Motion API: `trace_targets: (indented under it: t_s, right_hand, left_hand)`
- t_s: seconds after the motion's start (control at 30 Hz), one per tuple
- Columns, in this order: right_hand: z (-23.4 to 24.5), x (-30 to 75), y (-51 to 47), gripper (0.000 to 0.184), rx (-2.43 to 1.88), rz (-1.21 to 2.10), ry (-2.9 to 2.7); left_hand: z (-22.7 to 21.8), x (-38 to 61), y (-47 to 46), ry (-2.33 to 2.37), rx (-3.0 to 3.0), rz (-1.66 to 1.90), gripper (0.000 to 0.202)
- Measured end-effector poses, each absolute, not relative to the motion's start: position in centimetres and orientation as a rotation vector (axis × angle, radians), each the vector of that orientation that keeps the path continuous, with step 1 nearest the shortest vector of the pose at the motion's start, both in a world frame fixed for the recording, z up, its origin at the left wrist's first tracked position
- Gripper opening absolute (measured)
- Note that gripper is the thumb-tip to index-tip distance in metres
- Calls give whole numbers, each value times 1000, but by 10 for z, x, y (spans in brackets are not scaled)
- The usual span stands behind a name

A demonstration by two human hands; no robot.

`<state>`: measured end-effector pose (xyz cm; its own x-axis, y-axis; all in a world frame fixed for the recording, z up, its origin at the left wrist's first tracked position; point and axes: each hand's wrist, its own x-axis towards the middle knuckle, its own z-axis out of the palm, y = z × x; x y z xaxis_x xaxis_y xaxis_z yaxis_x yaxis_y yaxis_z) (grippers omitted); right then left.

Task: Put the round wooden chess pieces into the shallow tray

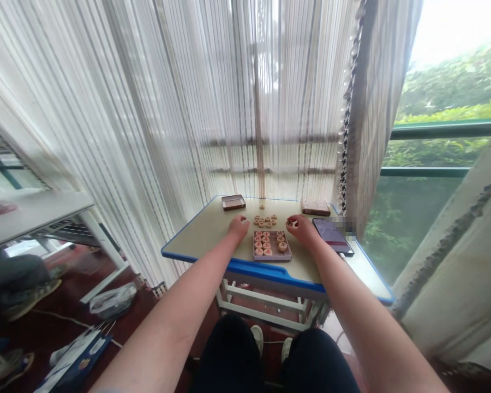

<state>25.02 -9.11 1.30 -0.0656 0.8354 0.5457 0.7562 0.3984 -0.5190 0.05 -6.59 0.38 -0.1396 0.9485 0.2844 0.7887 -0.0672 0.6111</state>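
On a small blue-edged table [204, 234] lies a shallow pink tray [271, 255] holding several round wooden game pieces. More loose pieces [265, 221] lie on the table behind it. My left hand [239, 226] rests curled into a loose fist left of the tray; what it holds, if anything, is hidden. My right hand [299, 227] sits right of the tray, fingers pinched on a wooden piece [291, 222].
A flat tin [233, 202] stands at the back left, a wooden box [315, 207] at the back right. A phone [333, 236] lies by my right wrist. Sheer curtains [229, 109] hang behind. Another desk [33, 213] and a person's legs are at left.
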Motion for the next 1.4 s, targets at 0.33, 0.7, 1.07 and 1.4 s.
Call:
trace_targets:
  t_s: [0.33,0.7,1.07,1.4]
  right_hand:
    - [9,235,-192,29,-1196,315,-1751]
    - [3,219,-197,24,-1255,325,-1892]
    - [3,219,-199,22,-1354,98,-1992]
    - [4,217,-211,17,-1292,-125,-2068]
  left_hand:
    - [5,12,-102,2259,2052,995,62]
    - [2,7,-96,2240,2026,1053,66]
    - [2,6,-93,2260,2060,965,59]
    - [2,5,-93,2261,2068,930,51]
